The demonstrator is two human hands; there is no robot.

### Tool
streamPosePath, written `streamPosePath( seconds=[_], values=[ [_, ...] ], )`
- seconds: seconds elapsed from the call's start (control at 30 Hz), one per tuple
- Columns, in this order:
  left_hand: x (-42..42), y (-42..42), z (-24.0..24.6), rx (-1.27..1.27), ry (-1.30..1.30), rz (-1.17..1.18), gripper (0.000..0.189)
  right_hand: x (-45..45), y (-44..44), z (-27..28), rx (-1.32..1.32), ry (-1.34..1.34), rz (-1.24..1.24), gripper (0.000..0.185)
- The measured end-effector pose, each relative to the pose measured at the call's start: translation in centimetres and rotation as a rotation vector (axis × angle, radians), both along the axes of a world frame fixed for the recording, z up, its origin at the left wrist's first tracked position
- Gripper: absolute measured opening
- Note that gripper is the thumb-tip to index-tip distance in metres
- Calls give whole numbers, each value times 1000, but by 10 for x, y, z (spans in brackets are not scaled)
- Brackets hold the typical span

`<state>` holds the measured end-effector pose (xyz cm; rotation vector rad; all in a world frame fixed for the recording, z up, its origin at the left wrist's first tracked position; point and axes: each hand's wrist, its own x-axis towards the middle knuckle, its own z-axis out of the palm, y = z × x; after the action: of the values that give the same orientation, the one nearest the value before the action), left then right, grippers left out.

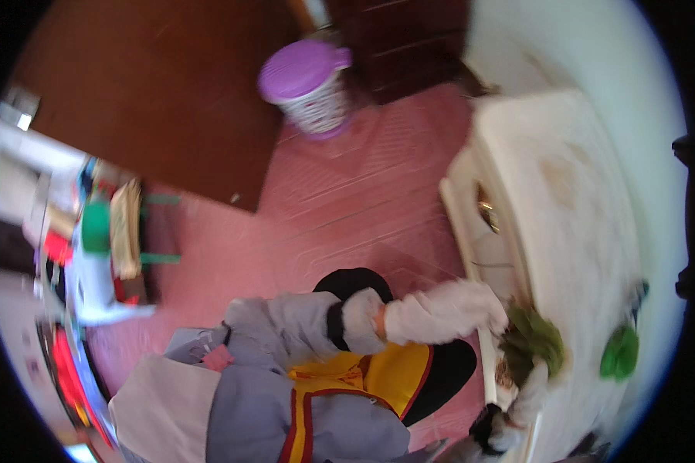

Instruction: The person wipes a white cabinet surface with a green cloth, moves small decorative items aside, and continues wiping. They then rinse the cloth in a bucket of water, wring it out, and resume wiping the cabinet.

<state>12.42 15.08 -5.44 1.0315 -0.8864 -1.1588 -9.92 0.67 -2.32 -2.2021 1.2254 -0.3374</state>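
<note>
A dark green bundle [530, 341], blurred and either cloth or leafy, lies at the front edge of a worn white tabletop [579, 231]. My left hand [483, 309], in a white glove, grips its near edge. From the other side my right hand [536, 385], also in a pale glove, has its fingers on the bundle and seems to hold it. Motion blur hides the exact finger positions. Beneath the tabletop, an open drawer [452, 199] holds a brass-coloured object [487, 211]. A bright green item [619, 353] rests farther back on the tabletop.
A patterned bin with a purple lid [301, 72] stands on the red floor [336, 191]. Beside it is a large brown panel [168, 87], like a door. Green-legged furniture [162, 258] and blurred, colourful goods are at the far left. A pale wall [631, 144] runs behind the tabletop.
</note>
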Motion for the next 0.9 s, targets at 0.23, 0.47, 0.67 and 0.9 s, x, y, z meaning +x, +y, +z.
streamPosePath(
  seconds=[0.23,0.47,0.67,0.9],
  values=[
    [4,105,26,-63,-352,385,15,-21,1,-29,-107,269,191,47],
    [-17,203,48,133,-755,829,24,-40,-36,-6,-114,545,344,65],
    [-28,250,37,330,-646,804,15,-3,-38,9,-148,769,517,75],
    [-48,328,37,484,-653,1071,15,60,48,-60,-81,704,791,70]
  ],
)
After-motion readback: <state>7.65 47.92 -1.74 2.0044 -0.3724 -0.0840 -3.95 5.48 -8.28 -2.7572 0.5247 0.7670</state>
